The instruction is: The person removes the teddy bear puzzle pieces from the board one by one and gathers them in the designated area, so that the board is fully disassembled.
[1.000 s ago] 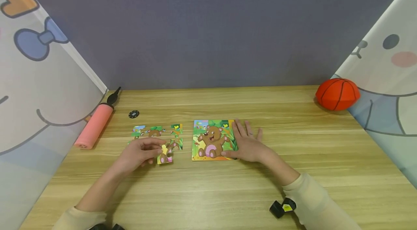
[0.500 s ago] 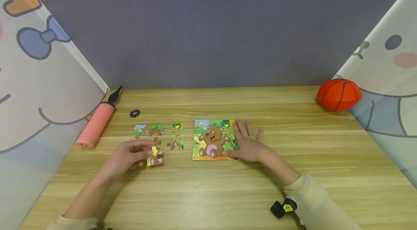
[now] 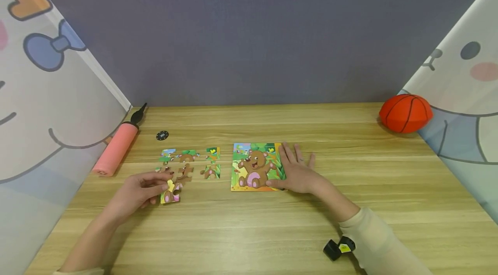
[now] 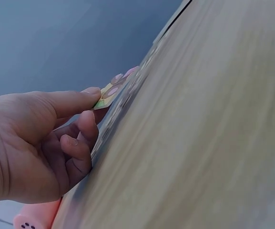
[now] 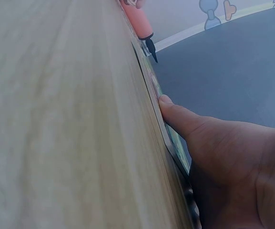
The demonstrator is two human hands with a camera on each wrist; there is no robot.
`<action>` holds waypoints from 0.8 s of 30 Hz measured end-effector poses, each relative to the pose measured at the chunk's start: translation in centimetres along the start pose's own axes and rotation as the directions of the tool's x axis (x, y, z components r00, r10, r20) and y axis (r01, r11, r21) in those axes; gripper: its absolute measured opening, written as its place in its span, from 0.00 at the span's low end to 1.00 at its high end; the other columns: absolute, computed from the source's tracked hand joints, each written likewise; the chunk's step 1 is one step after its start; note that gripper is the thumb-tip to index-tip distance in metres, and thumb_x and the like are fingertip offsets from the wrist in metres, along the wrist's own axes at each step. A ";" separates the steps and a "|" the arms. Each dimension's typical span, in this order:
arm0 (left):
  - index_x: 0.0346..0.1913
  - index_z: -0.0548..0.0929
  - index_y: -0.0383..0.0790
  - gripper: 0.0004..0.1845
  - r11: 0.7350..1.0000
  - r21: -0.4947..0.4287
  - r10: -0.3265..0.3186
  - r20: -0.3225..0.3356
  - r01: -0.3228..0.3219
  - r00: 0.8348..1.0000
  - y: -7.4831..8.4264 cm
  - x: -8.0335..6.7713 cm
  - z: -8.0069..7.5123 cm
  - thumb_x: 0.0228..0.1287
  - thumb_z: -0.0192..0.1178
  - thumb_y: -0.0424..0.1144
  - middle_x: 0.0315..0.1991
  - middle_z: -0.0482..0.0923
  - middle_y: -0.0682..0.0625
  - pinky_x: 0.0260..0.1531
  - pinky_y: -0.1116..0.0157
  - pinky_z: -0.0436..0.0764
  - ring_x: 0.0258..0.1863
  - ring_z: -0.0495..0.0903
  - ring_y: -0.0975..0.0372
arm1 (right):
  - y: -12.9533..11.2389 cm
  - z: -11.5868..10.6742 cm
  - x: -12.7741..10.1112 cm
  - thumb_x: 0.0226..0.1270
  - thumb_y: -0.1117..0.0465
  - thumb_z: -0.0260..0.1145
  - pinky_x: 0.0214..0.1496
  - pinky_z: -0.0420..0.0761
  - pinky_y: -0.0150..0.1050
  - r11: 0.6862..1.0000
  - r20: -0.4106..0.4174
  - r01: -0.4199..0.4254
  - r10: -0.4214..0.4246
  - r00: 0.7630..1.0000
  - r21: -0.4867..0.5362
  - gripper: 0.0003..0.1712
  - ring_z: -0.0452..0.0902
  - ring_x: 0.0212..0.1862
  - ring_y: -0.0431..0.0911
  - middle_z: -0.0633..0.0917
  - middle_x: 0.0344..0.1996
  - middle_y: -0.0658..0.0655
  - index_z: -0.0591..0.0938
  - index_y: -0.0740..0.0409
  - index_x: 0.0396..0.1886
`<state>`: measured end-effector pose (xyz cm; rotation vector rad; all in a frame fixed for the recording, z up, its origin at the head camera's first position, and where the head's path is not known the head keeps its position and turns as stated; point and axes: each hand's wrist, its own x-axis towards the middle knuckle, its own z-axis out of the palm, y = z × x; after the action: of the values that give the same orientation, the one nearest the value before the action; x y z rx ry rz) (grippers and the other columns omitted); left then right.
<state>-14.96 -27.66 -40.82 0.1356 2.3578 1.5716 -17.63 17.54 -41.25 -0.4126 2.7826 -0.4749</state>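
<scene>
A bear picture board lies flat at the table's middle. My right hand rests open on its right edge, thumb along the board's near side. Left of the board lie several loose bear puzzle pieces. My left hand pinches one yellow-and-pink puzzle piece between thumb and fingers, low over the table at the near left of the loose pieces. In the left wrist view the same piece sticks out past my thumb tip.
A pink hand pump lies along the left curtain, a small black disc beside it. An orange ball sits at the far right corner. Cartoon-print curtains flank the wooden table; a grey wall stands behind.
My left hand has drawn the yellow-and-pink piece leftward and nearer to me, away from the other pieces. The right hand has stayed on the board.
</scene>
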 end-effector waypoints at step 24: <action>0.58 0.81 0.30 0.20 0.997 0.071 -0.036 -0.031 0.038 0.999 -1.8 -1.4 -2.9 0.70 0.66 0.39 0.30 0.78 0.49 0.17 0.68 0.71 0.24 0.73 0.63 | -0.1 -0.1 -0.2 0.62 0.24 0.60 0.63 0.25 0.79 1.000 -0.003 0.002 -0.002 1.000 -0.006 0.69 0.23 0.78 0.65 0.34 0.81 0.62 0.38 0.63 0.81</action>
<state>-14.38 -31.27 -41.12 0.0847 2.4261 1.4826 -17.49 17.51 -41.07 -0.4161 2.7876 -0.4675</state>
